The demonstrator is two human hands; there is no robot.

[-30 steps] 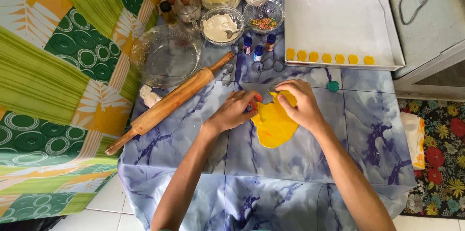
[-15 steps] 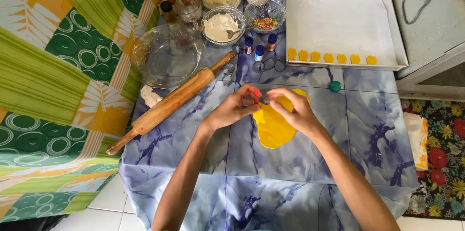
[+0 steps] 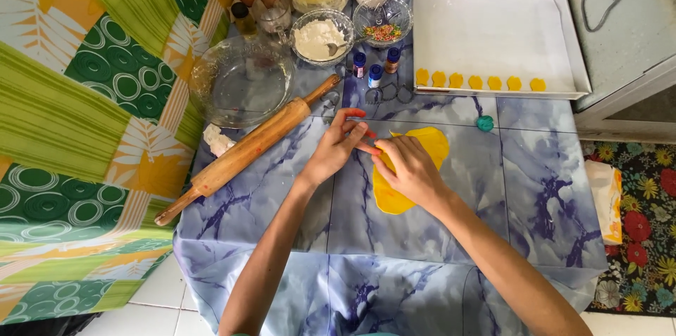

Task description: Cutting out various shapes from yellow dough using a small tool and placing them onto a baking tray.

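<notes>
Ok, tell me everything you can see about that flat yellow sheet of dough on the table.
The flat yellow sheet of dough looks soft, smooth and thinly rolled, an uneven oval lying flat on the blue marbled tabletop. Its upper end shows beside the right hand, which covers its middle, and its lower end pokes out beneath the wrist. The left hand meets the right at the sheet's upper left edge; whether it touches the dough cannot be told. Nothing else touches it.

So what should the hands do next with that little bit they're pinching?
Probably carry it to the tray. Both the left hand and the right hand meet fingertip to fingertip just above the yellow dough, and the row of yellow cutouts along the tray's front edge has room at its right end.
</notes>
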